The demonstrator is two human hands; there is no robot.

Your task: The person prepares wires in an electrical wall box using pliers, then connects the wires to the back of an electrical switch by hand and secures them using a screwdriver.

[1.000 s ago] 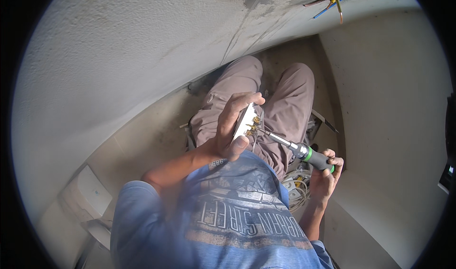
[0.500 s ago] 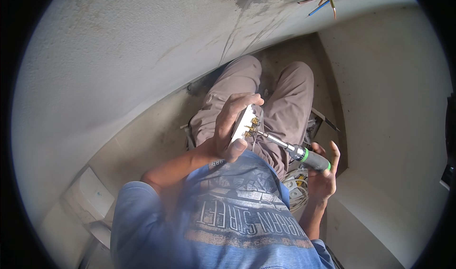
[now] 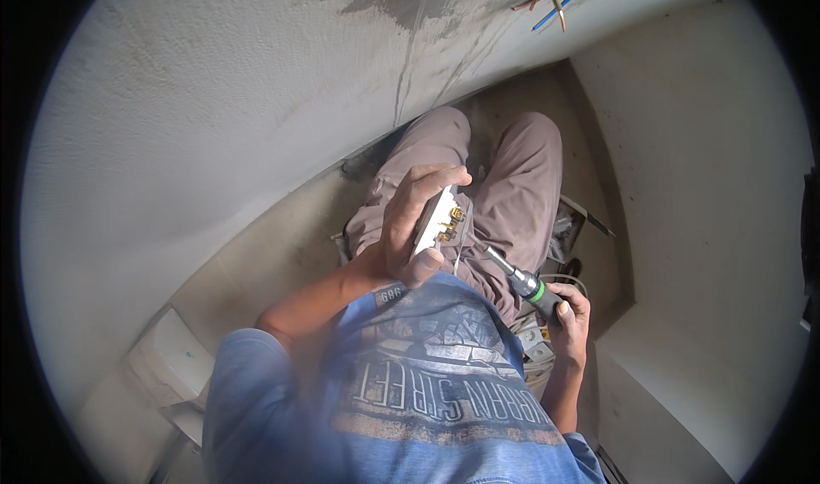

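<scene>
My left hand (image 3: 412, 221) grips a white wall socket (image 3: 436, 224) by its edges, fingers over the top and thumb below. The brass terminals on its back face right. In my right hand (image 3: 571, 317) is a screwdriver (image 3: 527, 284) with a dark grey and green handle, the fingers wrapped round the handle. Its shaft points up and left toward the socket. The tip lies just right of the terminals, seemingly apart from them. Both hands are above my lap.
Stripped yellow and blue wires (image 3: 555, 4) stick out of the wall at the top. Beside my right leg lie an open container (image 3: 571, 228) and more white sockets (image 3: 534, 337) with cable. A white box-like object (image 3: 173, 353) stands at the lower left. Walls rise on both sides.
The screwdriver has drawn back from the socket's terminals, down and right. My right fingers, partly spread before, have closed round its handle. My left hand and the socket have hardly moved.
</scene>
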